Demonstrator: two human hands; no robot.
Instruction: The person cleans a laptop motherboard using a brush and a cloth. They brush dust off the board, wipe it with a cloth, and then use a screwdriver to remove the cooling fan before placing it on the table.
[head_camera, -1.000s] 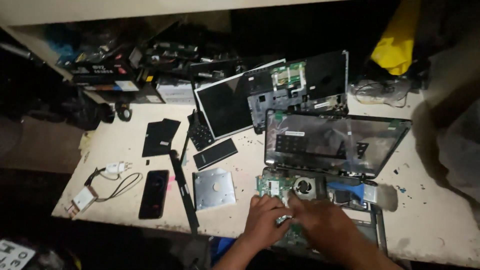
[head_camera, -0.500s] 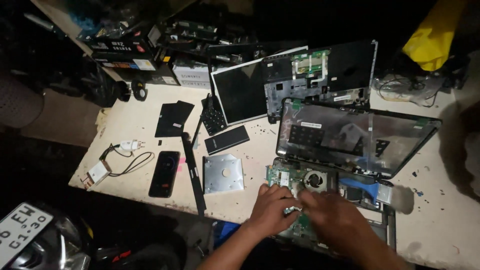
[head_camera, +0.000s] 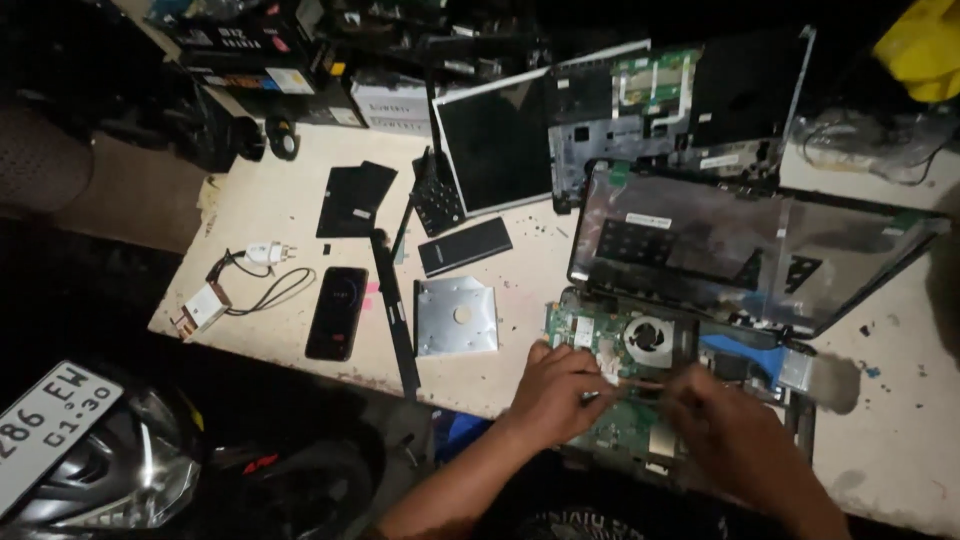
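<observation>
On a dim, pale bench (head_camera: 270, 200), seen from above, we work over an opened laptop whose green circuit board (head_camera: 600, 345) lies bare at the near edge, with a round cooling fan (head_camera: 648, 336) set in it. Our left hand (head_camera: 555, 392) rests curled on the board just left of the fan; our right hand (head_camera: 735, 435) is blurred and hovers over the board's right side, and we cannot tell whether either hand grips a tool or a part. The laptop's shell (head_camera: 745, 250) lies tipped up behind the board, touching it, so we judge the stripping-down well advanced: the covers are off and the board is exposed, but the board and fan are not yet lifted out. Loose parts lie about the bench: a silver drive caddy (head_camera: 455, 318) just left of the board, a dark flat battery-like slab (head_camera: 465, 246) above it, a long black strip (head_camera: 395, 300), a bare screen panel (head_camera: 495, 140) and another gutted laptop base (head_camera: 680, 100) farther back. A black phone (head_camera: 337, 312) and a white charger with its cable (head_camera: 235, 285) lie well to the left. Dark boxes (head_camera: 250, 50) stand at the far edge; what they hold is hidden. No tray or dish for screws shows.
</observation>
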